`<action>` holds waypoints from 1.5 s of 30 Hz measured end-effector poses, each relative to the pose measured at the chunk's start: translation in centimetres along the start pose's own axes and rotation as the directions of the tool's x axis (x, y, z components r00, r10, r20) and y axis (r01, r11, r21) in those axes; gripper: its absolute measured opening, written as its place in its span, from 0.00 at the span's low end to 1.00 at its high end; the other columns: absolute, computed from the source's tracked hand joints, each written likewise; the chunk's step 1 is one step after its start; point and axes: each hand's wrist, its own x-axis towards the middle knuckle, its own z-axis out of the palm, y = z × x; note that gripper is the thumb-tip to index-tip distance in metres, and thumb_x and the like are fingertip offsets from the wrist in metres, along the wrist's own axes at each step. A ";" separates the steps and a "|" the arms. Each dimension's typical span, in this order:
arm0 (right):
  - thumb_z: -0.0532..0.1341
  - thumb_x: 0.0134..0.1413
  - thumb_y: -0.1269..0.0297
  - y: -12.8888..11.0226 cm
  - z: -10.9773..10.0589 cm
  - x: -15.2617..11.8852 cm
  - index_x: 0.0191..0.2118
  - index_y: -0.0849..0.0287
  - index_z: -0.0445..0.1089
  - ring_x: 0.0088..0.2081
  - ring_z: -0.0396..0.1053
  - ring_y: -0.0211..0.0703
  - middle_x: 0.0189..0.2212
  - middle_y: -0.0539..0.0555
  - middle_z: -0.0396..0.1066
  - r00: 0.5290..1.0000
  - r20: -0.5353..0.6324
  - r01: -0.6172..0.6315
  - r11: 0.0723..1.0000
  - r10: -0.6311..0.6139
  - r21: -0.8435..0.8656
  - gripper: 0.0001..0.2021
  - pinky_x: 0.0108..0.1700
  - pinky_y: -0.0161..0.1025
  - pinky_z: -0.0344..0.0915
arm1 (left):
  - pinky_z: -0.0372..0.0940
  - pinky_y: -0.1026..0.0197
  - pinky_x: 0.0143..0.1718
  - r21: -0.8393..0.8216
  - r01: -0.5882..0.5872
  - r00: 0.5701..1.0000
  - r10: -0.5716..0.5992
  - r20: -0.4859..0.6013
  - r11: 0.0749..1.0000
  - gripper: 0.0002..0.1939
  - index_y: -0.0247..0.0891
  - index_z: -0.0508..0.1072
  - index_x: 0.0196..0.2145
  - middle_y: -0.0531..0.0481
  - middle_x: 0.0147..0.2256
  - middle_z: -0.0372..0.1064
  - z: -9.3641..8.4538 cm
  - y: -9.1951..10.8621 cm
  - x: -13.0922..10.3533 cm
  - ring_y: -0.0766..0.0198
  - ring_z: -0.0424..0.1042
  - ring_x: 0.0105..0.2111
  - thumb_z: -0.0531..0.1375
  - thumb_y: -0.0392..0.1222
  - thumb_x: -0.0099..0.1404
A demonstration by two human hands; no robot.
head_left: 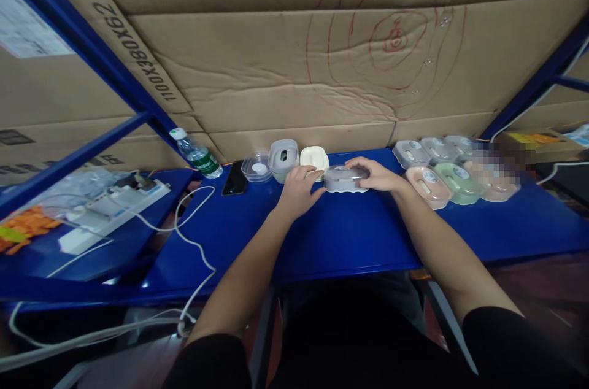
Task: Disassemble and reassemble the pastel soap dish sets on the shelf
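A grey oval box with a clear lid (pixel 346 179) and a wavy lower edge lies on the blue table in front of me. My right hand (pixel 378 175) grips its right side, fingers over the top and thumb at the front. At its left end is my left hand (pixel 300 191), thumb and fingers apart with no object between them; whether the fingertips touch the box I cannot tell. Just behind the left hand sit a cream container (pixel 314 156) and a grey container (pixel 283 159) with a dark slot. Left of these lies a clear plastic lid or tray (pixel 256 167).
Several lidded boxes in grey, pink and green (pixel 459 182) are grouped at the right. A phone (pixel 234 178) and a water bottle (pixel 197 156) are at the left, near a white cable (pixel 196 242) and power strip (pixel 115 217). Cardboard (pixel 276 70) walls the back.
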 end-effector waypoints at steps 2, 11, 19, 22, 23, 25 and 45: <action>0.72 0.45 0.62 -0.3 0.2 0.1 0.55 0.52 0.74 0.62 0.70 0.58 0.61 0.58 0.71 0.998 0.060 0.000 0.998 -0.004 0.058 0.27 0.66 0.60 0.63 | 0.63 0.42 0.61 -0.012 -0.016 0.999 0.016 0.035 1.000 0.28 0.42 0.73 0.60 0.39 0.58 0.70 0.1 -0.1 0.0 0.45 0.68 0.59 0.70 0.48 0.65; 0.72 0.47 0.57 -2.2 1.2 -0.1 0.52 0.53 0.76 0.56 0.75 0.56 0.54 0.55 0.78 0.988 0.120 -0.120 0.974 0.099 0.190 0.24 0.61 0.58 0.69 | 0.63 0.36 0.61 -0.084 -0.081 0.982 0.094 0.164 0.993 0.50 0.43 0.64 0.68 0.34 0.63 0.65 0.3 0.1 -0.2 0.38 0.65 0.63 0.76 0.59 0.53; 0.63 0.59 0.36 -3.5 2.0 0.8 0.34 0.55 0.73 0.23 0.72 0.42 0.28 0.53 0.78 0.872 -0.455 -0.051 0.960 0.177 0.276 0.24 0.29 0.42 0.71 | 0.63 0.41 0.64 -0.069 -0.153 0.988 0.155 0.025 0.986 0.38 0.42 0.55 0.73 0.36 0.64 0.66 -0.7 0.7 0.1 0.45 0.66 0.64 0.63 0.50 0.72; 0.63 0.57 0.33 -4.0 2.6 1.1 0.29 0.54 0.70 0.18 0.67 0.40 0.19 0.49 0.71 0.778 -0.589 -0.069 0.963 0.217 0.262 0.27 0.22 0.38 0.64 | 0.63 0.42 0.64 -0.044 -0.234 0.972 0.233 -0.015 0.971 0.32 0.42 0.60 0.71 0.35 0.66 0.64 -0.7 1.2 0.2 0.46 0.64 0.66 0.60 0.50 0.74; 0.64 0.55 0.32 -4.1 2.7 1.2 0.29 0.54 0.70 0.17 0.66 0.40 0.19 0.49 0.70 0.764 -0.602 -0.089 0.961 0.235 0.263 0.27 0.21 0.38 0.63 | 0.63 0.43 0.64 -0.034 -0.257 0.966 0.256 -0.024 0.966 0.29 0.42 0.63 0.69 0.36 0.67 0.63 -0.7 1.4 0.2 0.47 0.64 0.66 0.60 0.50 0.75; 0.63 0.54 0.30 -4.4 3.0 1.2 0.30 0.54 0.70 0.16 0.65 0.40 0.18 0.48 0.69 0.756 -0.593 -0.133 0.952 0.276 0.275 0.28 0.19 0.37 0.61 | 0.64 0.43 0.63 -0.016 -0.281 0.959 0.281 -0.024 0.959 0.21 0.45 0.71 0.62 0.38 0.68 0.62 -0.7 1.7 0.2 0.48 0.65 0.66 0.60 0.49 0.75; 0.64 0.61 0.50 -1.0 2.7 0.6 0.46 0.54 0.79 0.37 0.79 0.50 0.36 0.55 0.82 0.941 -0.321 -0.195 0.949 0.109 -0.249 0.16 0.44 0.49 0.73 | 0.49 0.34 0.66 0.079 0.731 0.658 -0.669 -0.345 0.678 0.12 0.45 0.77 0.45 0.39 0.60 0.71 -6.3 -9.0 -1.4 0.42 0.64 0.64 0.65 0.50 0.66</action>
